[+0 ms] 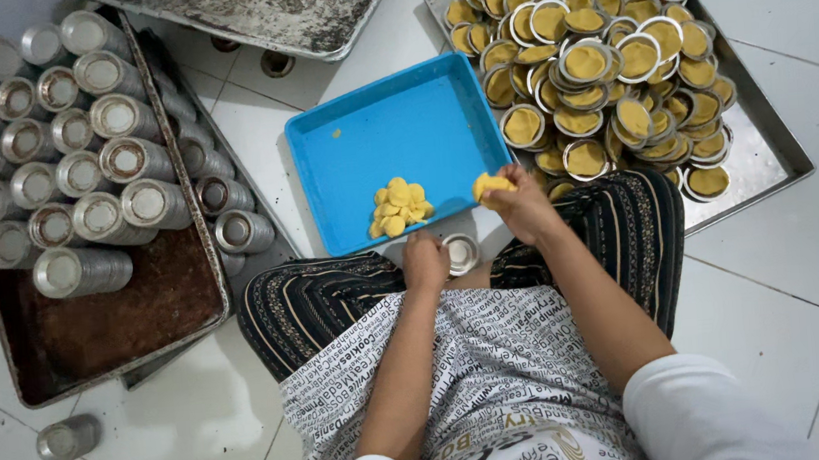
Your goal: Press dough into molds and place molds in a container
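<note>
Two hands work just below the middle of the frame. The right hand (522, 202) has its fingers pinched round a yellow cake disc (490, 186), held at the lower right edge of the blue tray (401, 124). The left hand (426, 261) is closed round a small round metal mould (461, 252), which sits on the floor just below the tray's near edge; whether the fingers squeeze it or only steady it I cannot tell.

By the look of it the step in hand is turning a baked disc out of its mould: the disc is free, the mould looks empty. A small heap of yellow discs (398, 207) lies in the tray's lower middle, so the next move would seem to call for a short reach left to set this disc down with them without crushing it — and the empty mould would need a place of its own.

At upper right a metal tray of filled moulds (601, 59) is piled high. At left a dark baking tray (106, 332) holds stacked empty moulds (83, 168); one stray mould (67, 438) lies at lower left.

Much is hidden — the left palm covers part of the mould, both side trays run out of frame, and a further tray (266, 12) at the top is cut off.
</note>
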